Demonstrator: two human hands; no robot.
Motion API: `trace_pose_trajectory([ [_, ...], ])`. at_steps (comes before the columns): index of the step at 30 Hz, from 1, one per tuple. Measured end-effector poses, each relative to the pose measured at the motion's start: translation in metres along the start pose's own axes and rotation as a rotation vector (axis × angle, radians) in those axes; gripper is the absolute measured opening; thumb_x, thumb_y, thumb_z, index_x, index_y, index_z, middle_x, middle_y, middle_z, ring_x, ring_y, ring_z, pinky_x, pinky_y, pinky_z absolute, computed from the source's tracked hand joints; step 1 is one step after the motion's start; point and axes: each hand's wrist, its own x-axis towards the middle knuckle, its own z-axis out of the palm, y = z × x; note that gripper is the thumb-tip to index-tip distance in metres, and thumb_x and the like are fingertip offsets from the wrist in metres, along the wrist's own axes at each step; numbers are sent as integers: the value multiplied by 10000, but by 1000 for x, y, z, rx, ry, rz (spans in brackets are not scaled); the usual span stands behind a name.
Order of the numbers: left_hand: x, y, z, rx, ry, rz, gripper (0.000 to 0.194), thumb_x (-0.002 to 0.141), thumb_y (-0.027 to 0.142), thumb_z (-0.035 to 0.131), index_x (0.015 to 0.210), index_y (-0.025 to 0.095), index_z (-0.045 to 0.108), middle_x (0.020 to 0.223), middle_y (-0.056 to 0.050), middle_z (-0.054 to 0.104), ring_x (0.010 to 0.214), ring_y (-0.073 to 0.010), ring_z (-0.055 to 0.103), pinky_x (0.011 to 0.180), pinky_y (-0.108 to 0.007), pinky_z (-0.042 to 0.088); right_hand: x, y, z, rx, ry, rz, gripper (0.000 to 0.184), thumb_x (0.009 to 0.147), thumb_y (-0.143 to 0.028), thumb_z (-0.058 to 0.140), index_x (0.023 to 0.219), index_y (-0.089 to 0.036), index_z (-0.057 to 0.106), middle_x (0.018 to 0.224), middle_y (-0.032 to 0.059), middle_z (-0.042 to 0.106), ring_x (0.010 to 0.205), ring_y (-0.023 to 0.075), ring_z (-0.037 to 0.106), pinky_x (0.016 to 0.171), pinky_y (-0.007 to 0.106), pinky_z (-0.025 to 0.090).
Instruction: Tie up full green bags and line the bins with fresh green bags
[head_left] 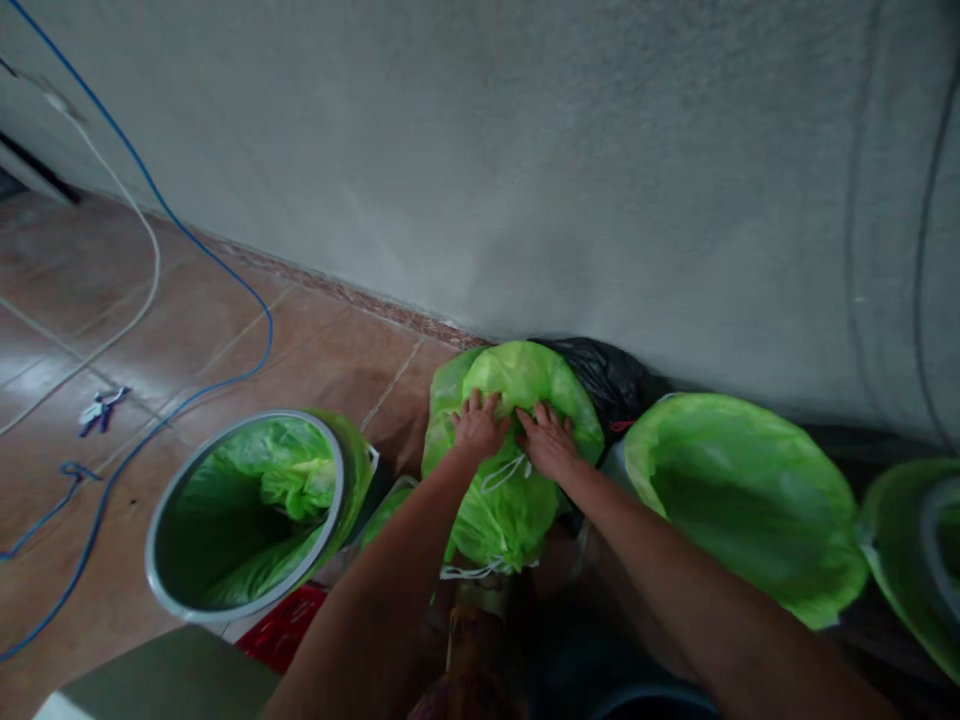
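Observation:
Bright green plastic bags (517, 368) with white drawstrings (504, 472) lie bunched in the middle, near the foot of the wall. My left hand (478, 425) rests on the upper part of the green plastic, fingers spread. Just to its right, my right hand (549, 440) presses on the same plastic with its fingers apart. Between the hands a white drawstring forms a loop. Below them the plastic gathers into a puckered end with more white cord. What is inside or under the bags is hidden.
A green-lined bin with a grey rim (154, 545) stands left, and another green-lined container (750, 500) right. A black bag (600, 375) sits against the wall (525, 180). A blue cord (217, 262) and a white cord (154, 255) trail across the tiles.

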Motion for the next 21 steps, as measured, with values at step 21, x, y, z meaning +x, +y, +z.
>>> trace_pose_trajectory([
  [21,-259,-75,8,-101,-406,-534,401,902,399,503,1161,119,624,1180,-186,679,1151,-293,619,980,-399,451,-304,-63,4,688,203,75,371,906,-390,428,1082,-201,695,1185,113,694,1097,247,661,977,423,540],
])
